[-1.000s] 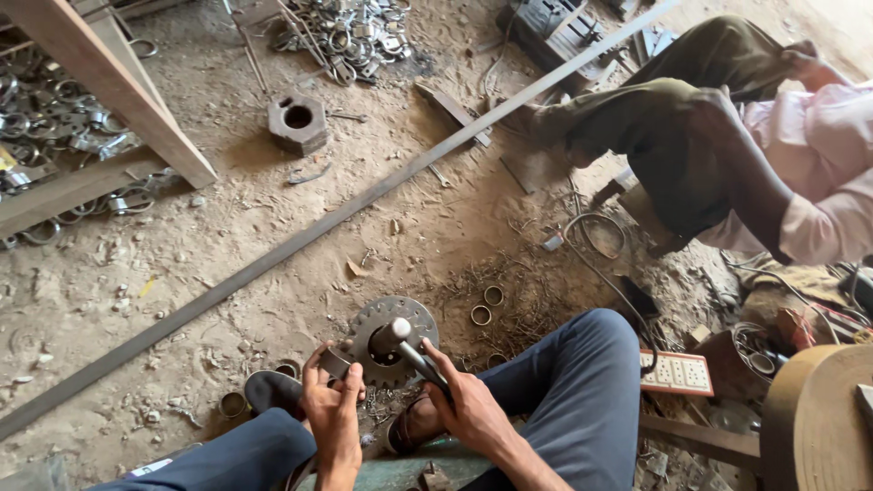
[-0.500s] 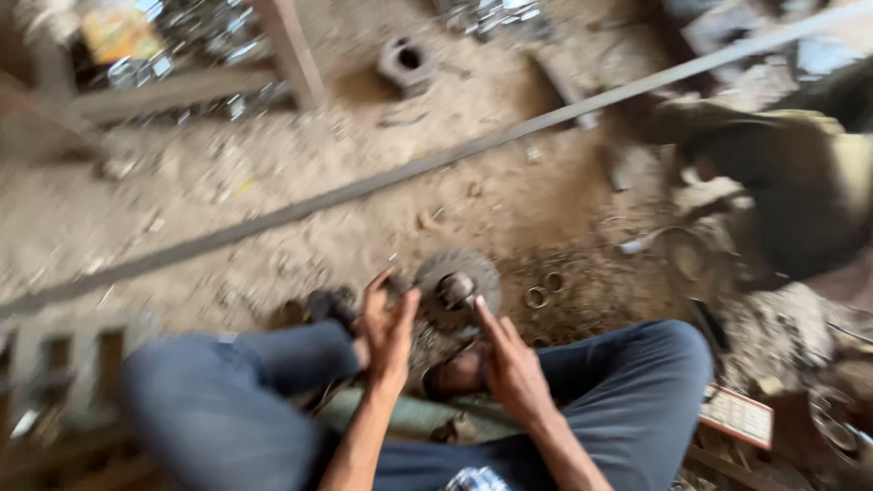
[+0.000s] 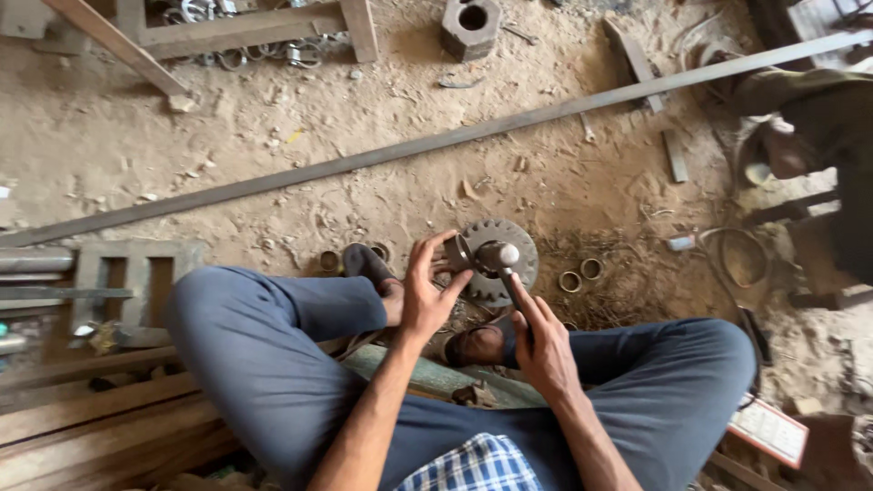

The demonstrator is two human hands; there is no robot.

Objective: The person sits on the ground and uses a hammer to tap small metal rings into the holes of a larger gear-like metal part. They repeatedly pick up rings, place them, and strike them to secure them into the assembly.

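Note:
I sit on the ground in blue trousers, knees spread. My right hand (image 3: 544, 347) grips the handle of a hammer (image 3: 498, 257) whose metal head hangs over a round toothed gear wheel (image 3: 514, 245) lying flat on the dirt floor. My left hand (image 3: 426, 289) reaches in beside the hammer head, with fingertips pinching a small metal piece (image 3: 457, 252) at the wheel's left edge. My sandalled foot (image 3: 476, 345) rests just below the wheel.
A long flat steel bar (image 3: 436, 143) crosses the floor diagonally. Small metal rings (image 3: 580, 275) lie right of the wheel. A hexagonal block (image 3: 470, 25) sits at top. A wooden frame (image 3: 245, 27) holds rings. Another person's leg (image 3: 809, 109) is at right. Metal frame (image 3: 127, 277) at left.
The view has swung left and steadied. My hands stay at the gear wheel with hammer and small piece; the left fingers have closed in on the piece.

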